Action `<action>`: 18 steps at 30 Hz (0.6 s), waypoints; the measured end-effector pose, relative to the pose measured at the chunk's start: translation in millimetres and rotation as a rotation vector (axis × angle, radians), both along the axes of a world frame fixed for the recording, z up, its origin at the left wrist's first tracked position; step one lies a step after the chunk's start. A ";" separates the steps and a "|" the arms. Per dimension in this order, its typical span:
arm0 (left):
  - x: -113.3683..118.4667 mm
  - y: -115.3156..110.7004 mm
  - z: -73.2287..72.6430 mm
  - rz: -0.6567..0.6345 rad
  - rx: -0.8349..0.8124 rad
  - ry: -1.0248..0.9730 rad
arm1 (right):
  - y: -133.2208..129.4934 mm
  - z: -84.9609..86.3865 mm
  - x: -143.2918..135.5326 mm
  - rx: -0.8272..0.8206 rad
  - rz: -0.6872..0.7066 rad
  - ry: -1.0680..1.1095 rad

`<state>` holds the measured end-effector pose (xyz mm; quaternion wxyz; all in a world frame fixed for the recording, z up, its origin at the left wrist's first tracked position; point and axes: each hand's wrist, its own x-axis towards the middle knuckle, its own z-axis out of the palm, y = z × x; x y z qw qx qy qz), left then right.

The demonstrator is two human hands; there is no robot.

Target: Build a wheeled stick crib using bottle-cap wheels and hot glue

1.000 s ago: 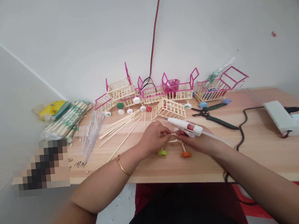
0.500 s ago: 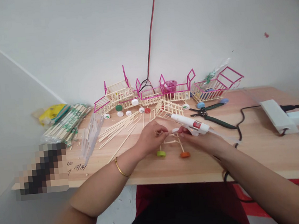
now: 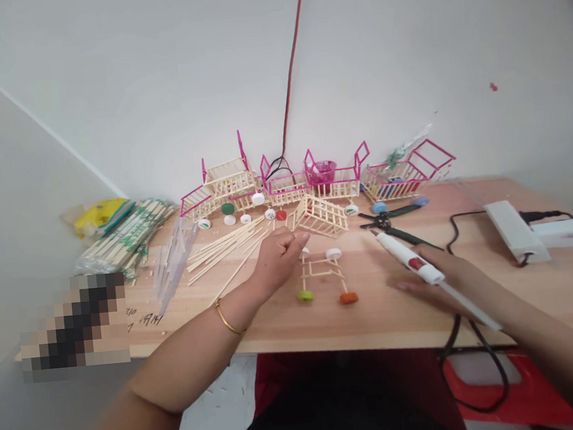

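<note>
A small stick frame (image 3: 321, 270) with bottle-cap wheels lies flat on the wooden table (image 3: 375, 314); a green cap (image 3: 304, 296) and an orange cap (image 3: 348, 298) are on its near side, white caps on its far side. My left hand (image 3: 278, 259) is curled just left of the frame, fingers closed, nothing visibly in it. My right hand (image 3: 435, 282) holds a white glue gun (image 3: 409, 261) low over the table, well to the right of the frame, nozzle pointing toward the back.
Loose sticks (image 3: 224, 246) and packed chopsticks (image 3: 123, 239) lie left. Stick-and-pink-frame models (image 3: 313, 179) line the wall, one unpainted frame (image 3: 319, 215) in front. Pliers (image 3: 392, 222), a black cord (image 3: 451, 234) and a white power strip (image 3: 516, 228) are right.
My right hand carried the glue gun away from the stick frame to the right. My left hand let go of the frame and drew slightly left; the frame now lies uncovered.
</note>
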<state>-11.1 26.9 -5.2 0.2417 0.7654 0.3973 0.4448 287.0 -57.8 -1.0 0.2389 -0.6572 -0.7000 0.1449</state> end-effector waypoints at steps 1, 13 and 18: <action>0.3 0.4 -0.6 0.000 0.004 -0.009 | -1.8 -1.9 6.5 -0.037 0.017 -0.001; -0.3 1.9 -0.5 0.032 0.053 -0.034 | -13.4 -4.7 39.5 -0.234 0.201 0.084; -1.6 4.1 -3.0 0.042 0.048 -0.047 | -19.9 1.0 31.1 -0.216 0.221 0.059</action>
